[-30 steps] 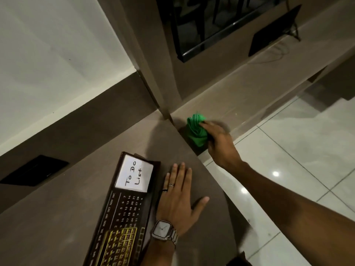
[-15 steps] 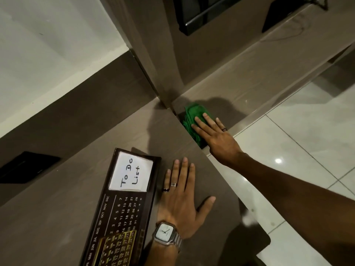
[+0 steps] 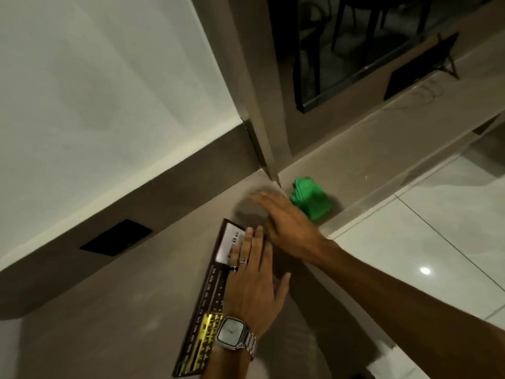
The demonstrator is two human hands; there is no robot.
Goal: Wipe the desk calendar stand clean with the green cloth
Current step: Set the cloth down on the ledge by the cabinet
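The dark desk calendar stand (image 3: 203,321) lies flat on the brown desk (image 3: 114,318), with a white note panel at its far end. My left hand (image 3: 252,280), wearing rings and a watch, rests open on the calendar's far end and covers most of the note. The green cloth (image 3: 311,199) lies crumpled on the lower ledge (image 3: 382,165) to the right, untouched. My right hand (image 3: 287,217) hovers blurred above the desk corner with fingers spread, left of the cloth and just beyond my left hand. It holds nothing.
A black socket plate (image 3: 116,237) sits in the dark wall strip at left. A pillar (image 3: 259,105) rises behind the desk corner. A dark framed glass panel (image 3: 341,50) and a black stand (image 3: 418,69) are at the far right. Glossy white floor tiles (image 3: 437,242) lie right.
My right hand has left the green cloth on the ledge and swung left over the desk corner. My left hand has slid onto the calendar's note panel. The camera has tilted up.
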